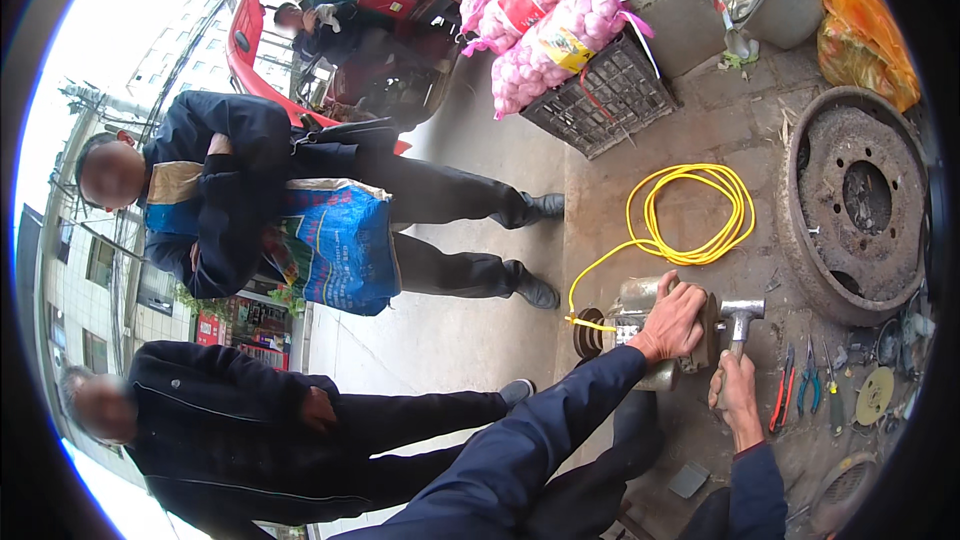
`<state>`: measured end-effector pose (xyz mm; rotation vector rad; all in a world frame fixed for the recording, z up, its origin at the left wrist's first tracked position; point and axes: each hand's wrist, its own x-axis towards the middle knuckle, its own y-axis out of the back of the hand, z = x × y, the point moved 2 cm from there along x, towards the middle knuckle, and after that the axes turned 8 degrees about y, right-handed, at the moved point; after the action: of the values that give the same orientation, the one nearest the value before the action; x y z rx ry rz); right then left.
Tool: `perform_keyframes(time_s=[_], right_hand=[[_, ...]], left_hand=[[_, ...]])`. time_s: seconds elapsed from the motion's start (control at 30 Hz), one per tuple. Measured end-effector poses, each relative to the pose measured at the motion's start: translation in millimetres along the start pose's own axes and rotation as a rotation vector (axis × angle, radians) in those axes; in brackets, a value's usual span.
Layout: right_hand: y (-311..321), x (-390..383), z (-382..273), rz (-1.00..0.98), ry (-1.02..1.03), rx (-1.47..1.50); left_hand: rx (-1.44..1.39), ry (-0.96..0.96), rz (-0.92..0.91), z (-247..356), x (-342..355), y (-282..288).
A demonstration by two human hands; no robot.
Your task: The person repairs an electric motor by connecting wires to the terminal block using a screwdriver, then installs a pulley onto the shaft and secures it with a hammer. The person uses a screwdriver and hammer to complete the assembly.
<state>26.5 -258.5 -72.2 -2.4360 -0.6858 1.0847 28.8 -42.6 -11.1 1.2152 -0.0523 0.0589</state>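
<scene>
My left hand (676, 320) is closed over the top of a grey metal motor or pump (632, 302), steadying it on the ground. A dark ribbed round part sits at its left end, where a yellow cable (690, 168) joins it and runs off into a loose coil. In my right hand (738, 392) is a hammer (742, 310), gripped by its handle. The hammer's steel head is close to the right end of the motor; I cannot tell whether they touch. My left palm and part of the motor's body are hidden.
Right of my right hand lie red-handled pliers (784, 390), blue-handled pliers (809, 380), a screwdriver (835, 400) and a yellowish disc (875, 396). A rusty wheel rim (800, 200) lies beyond. Pink net bags (550, 25) top a black crate (605, 100). Two people stand at left.
</scene>
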Motion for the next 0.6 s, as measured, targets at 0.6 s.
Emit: perform_keyframes(time_s=[0.6], right_hand=[[-1.6, -10.6, -18.1, -0.035, -0.042, -0.15]], left_hand=[[0.027, 0.021, -0.045, 1.1, -1.3, 0.4]])
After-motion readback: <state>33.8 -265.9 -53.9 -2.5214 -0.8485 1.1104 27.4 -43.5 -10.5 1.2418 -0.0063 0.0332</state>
